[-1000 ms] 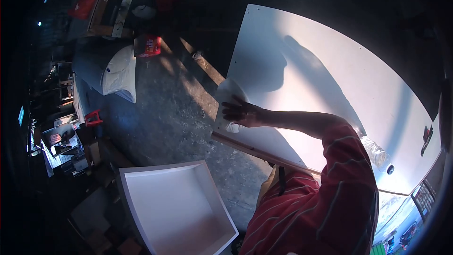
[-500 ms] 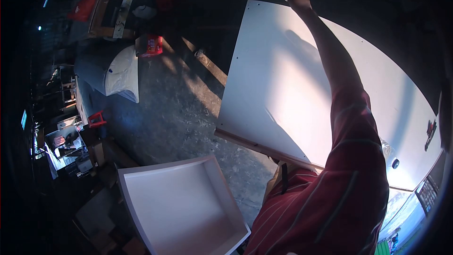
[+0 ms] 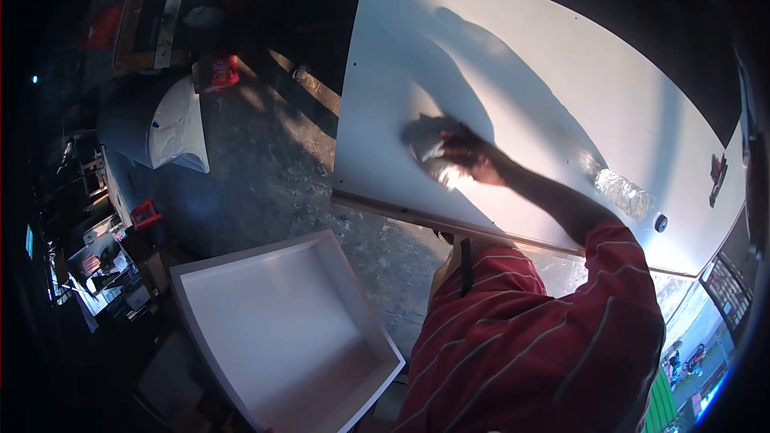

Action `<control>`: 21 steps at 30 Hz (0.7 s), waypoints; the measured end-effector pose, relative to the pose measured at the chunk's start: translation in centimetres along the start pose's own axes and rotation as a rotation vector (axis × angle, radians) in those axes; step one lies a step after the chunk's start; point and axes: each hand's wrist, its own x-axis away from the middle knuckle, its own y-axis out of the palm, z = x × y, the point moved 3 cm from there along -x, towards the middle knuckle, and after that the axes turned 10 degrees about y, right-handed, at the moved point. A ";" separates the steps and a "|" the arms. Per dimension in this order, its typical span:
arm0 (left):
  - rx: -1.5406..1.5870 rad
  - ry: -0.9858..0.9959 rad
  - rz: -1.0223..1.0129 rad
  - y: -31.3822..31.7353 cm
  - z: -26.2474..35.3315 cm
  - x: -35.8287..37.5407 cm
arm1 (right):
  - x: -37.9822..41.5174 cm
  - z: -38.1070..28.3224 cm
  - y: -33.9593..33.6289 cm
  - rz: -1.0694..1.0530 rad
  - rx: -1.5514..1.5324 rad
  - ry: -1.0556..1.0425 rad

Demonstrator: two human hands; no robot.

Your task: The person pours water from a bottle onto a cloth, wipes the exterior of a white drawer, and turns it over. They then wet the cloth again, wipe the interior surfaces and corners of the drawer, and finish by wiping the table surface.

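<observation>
My right hand (image 3: 469, 159) is over the large white panel (image 3: 529, 96), closed round a crumpled pale cloth (image 3: 447, 178). Motion blurs both, and the cloth's exact kind is hard to make out. The hand appears to press the cloth against the panel's surface, near its front-left part. A clear plastic bottle (image 3: 624, 195) with a black cap lies on the panel, right of my forearm. My left hand is out of view.
A white open box like a drawer (image 3: 353, 285) stands at lower left. A small red and dark tool (image 3: 716, 180) lies at the panel's right end. A red stool (image 3: 145, 213) and a curved pale piece (image 3: 178, 132) stand to the left on the concrete floor (image 3: 273, 172).
My right hand has come back from beyond the panel's far edge, toward my body and left, with the cloth in it. The whole view has shifted a little.
</observation>
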 end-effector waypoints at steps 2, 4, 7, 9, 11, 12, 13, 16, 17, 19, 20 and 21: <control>-0.004 0.032 0.011 -0.1 0.2 -0.6 | -3.3 -7.4 -10.7 0.427 1.393 -0.160; 0.000 0.070 0.020 0.0 0.6 -1.3 | -5.9 -8.0 -23.2 0.956 1.717 -0.125; 0.010 0.110 0.035 0.1 0.8 -2.2 | -6.5 -11.9 -29.3 1.102 1.159 -0.033; 0.013 0.134 0.036 -0.1 1.0 -2.7 | -7.8 -15.7 -22.0 1.078 0.812 -0.236; 0.018 0.147 0.045 -0.1 1.2 -3.1 | -8.0 -17.0 -9.6 0.837 0.747 -0.315; 0.020 0.152 0.047 0.0 1.2 -3.4 | -7.9 -15.8 -3.1 0.653 0.742 -0.357; 0.019 0.157 0.046 -0.1 1.2 -3.6 | -7.5 -13.7 3.1 0.458 0.842 -0.431; 0.019 0.170 0.039 0.0 1.4 -4.1 | -7.4 -0.7 16.1 -0.046 0.710 -0.355; 0.014 0.170 0.040 0.0 1.4 -4.3 | -7.6 4.2 19.6 -0.174 0.605 -0.283; 0.017 0.169 0.044 -0.1 1.3 -4.5 | -7.4 0.3 14.8 -0.077 0.762 -0.329; 0.017 0.165 0.040 -0.3 1.3 -4.5 | -6.8 -2.7 11.1 0.009 0.905 -0.365; 0.015 0.164 0.037 -0.3 1.3 -4.7 | -6.9 -3.8 7.7 0.097 1.049 -0.400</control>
